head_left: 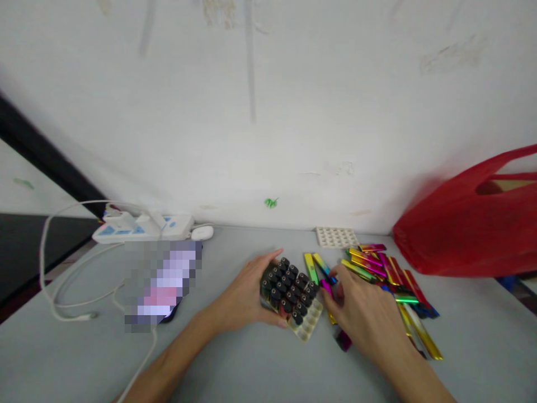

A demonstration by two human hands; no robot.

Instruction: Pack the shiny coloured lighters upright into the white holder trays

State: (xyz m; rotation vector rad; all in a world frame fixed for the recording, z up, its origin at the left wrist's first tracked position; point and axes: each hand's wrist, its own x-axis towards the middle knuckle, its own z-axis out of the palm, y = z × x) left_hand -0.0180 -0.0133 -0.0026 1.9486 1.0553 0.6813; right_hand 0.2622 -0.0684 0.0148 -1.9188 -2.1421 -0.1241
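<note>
My left hand (247,291) is wrapped around the left side of a block of several small black-topped pieces (289,285), each with a tiny round metal tip. They stand in rows in a cream socketed tray (305,329), whose near right sockets hold nothing. To its right, my right hand (356,302) has thumb and fingers drawn together at a shiny magenta strip (326,287), partly covered by the fingers. Beside these fingertips lie a yellow-green metallic strip (311,268) and a blue-and-yellow one (323,265). A dark purple piece (343,340) rests below the right hand.
Loose metallic strips (369,263) are heaped right of my right hand. Another cream socketed tray (337,237) lies by the wall. A red bag (470,224) stands at right. On the left are a phone (168,285), a power strip (176,226) and a white cable (62,318).
</note>
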